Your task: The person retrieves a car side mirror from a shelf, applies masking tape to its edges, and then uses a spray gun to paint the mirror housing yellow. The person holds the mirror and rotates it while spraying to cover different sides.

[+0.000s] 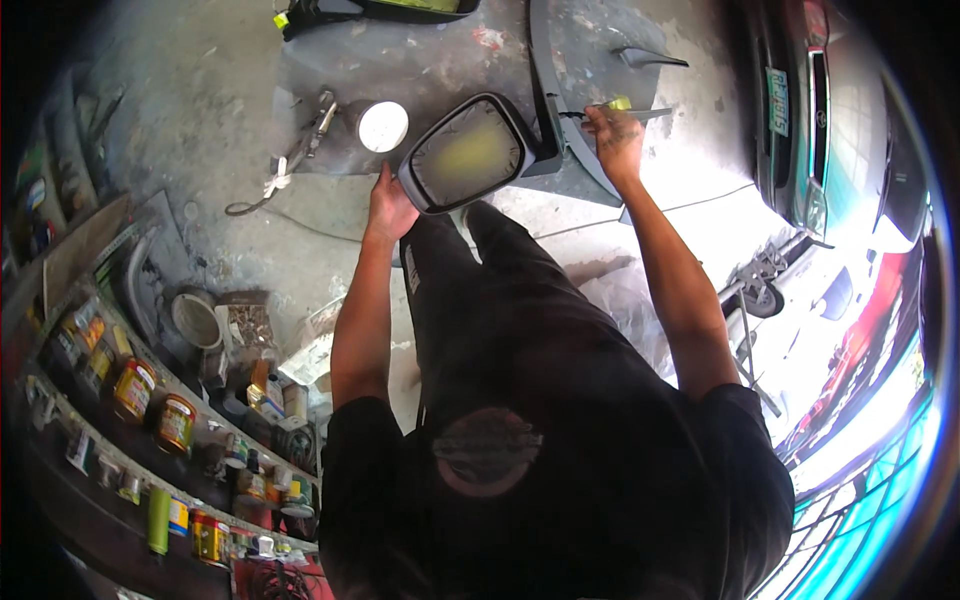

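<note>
A car side mirror (465,158) with a grey housing hangs in front of my knees, its glass face up and tinted yellow in the middle. My left hand (392,205) grips the housing at its lower left edge. Right of the mirror, my right hand (615,140) is closed, its fingers pinched by a thin dark strip (655,113) and a small yellow-green piece (620,103). What exactly those fingers hold is too small to make out. A long curved dark panel (543,70) runs just behind the mirror's right side.
Left of the mirror stand a round white-topped container (383,127) and a spray gun (322,122) with a hose. Another mirror housing (380,8) lies at the far edge. Shelves with paint cans (177,422) line the left; a parked car (850,120) stands at right.
</note>
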Demonstrator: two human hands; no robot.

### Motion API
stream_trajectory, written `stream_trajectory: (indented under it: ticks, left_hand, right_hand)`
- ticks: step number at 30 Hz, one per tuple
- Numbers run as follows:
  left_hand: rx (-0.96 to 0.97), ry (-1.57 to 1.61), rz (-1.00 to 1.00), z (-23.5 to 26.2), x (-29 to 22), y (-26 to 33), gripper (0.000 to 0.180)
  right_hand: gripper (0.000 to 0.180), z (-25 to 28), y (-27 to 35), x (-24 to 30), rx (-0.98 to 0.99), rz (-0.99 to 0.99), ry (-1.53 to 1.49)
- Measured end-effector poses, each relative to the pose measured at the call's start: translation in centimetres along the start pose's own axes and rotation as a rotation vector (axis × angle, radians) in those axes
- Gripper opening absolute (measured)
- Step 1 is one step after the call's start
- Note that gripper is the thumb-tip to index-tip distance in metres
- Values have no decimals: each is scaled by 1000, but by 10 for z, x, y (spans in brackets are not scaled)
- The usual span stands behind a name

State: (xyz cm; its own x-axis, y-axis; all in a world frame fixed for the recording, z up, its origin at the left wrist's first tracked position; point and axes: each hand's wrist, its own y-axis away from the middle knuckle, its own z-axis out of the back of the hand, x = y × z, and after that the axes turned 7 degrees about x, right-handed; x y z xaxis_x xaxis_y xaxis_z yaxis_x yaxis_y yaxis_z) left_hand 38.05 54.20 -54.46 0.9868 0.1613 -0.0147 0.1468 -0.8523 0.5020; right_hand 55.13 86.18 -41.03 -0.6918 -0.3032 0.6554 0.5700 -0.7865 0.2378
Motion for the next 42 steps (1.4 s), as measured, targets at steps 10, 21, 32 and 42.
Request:
stream_trajectory:
  ticks: [10, 21, 32, 42]
  left_hand:
    - [-16, 15, -6, 3, -2, 0, 73]
    - [-91, 0, 4, 1, -4, -6, 69]
    - [-64, 30, -21, -15, 4, 16, 74]
    - [15, 72, -32, -1, 20, 29, 70]
  right_hand:
    - [22, -1, 3, -4, -10, 27, -40]
    - [22, 3, 11, -4, -30, 8, -48]
    - [24, 23, 33, 21, -49, -78, -91]
    - [30, 41, 51, 23, -21, -89, -49]
